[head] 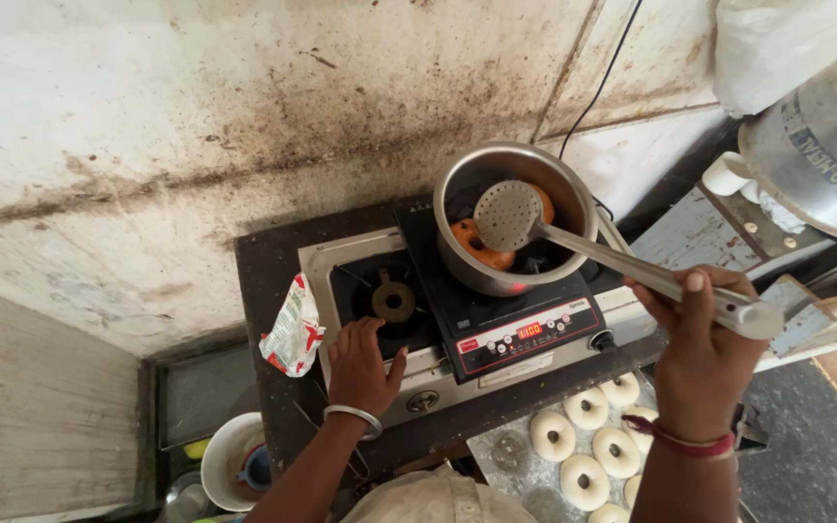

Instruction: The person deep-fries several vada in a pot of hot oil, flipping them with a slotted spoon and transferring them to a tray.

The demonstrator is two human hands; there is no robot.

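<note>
Right hand (701, 329) closed round skimmer (509, 215) handle, long axis running up-left into pot (513, 218) over frying rings; left hand (362, 366) spread flat on stove (370, 291), holding nothing

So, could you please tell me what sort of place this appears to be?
Probably a small working kitchen: a steel pot of frying rings on a black induction cooker, and raw white dough rings waiting below.

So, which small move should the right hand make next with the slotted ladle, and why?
Probably lower the perforated ladle and slip it under a browned ring to lift or turn it. The right hand holds the ladle just above the pot, where the rings already look deep orange-brown. The left hand only rests on the gas stove.
</note>
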